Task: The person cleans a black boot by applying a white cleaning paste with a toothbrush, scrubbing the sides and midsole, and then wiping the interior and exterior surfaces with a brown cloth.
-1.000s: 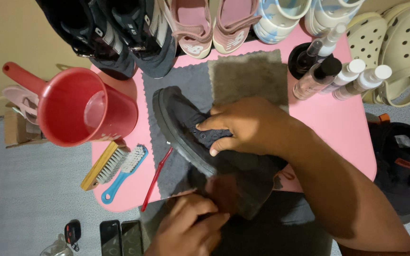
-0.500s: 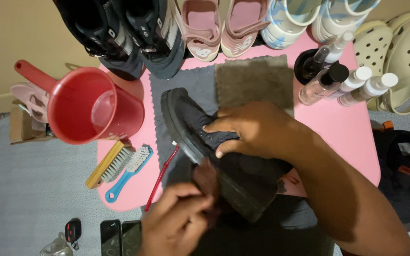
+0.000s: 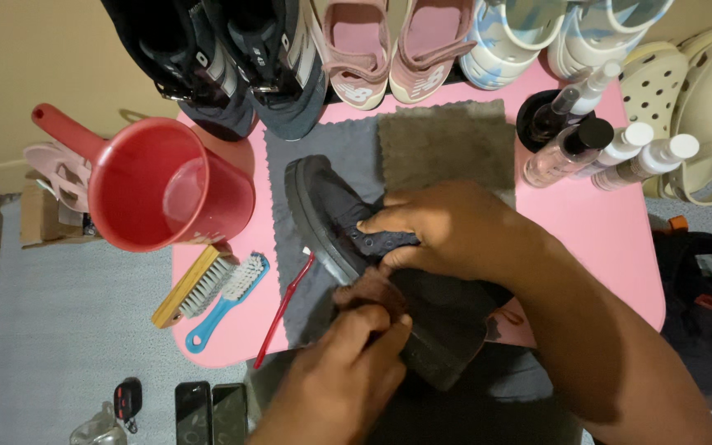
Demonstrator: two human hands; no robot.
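A dark navy sneaker (image 3: 329, 208) lies on its side on a grey cloth (image 3: 323, 148) spread over the pink table (image 3: 587, 222). My right hand (image 3: 447, 227) grips the sneaker's upper across the laces and steadies it. My left hand (image 3: 348, 371) pinches a small brownish cloth (image 3: 370, 290) and presses it against the sneaker's sole edge near the middle.
A red jug (image 3: 154, 185) with water stands at the left. Two brushes (image 3: 208, 288) and a red toothbrush (image 3: 283, 309) lie by the front edge. A brown cloth (image 3: 447, 144), several spray bottles (image 3: 595, 144) and rows of shoes (image 3: 356, 49) sit at the back. Phones (image 3: 208, 408) lie on the floor.
My left hand has moved up from the table's front edge with the small cloth, now against the sole. My right hand stays on the sneaker.
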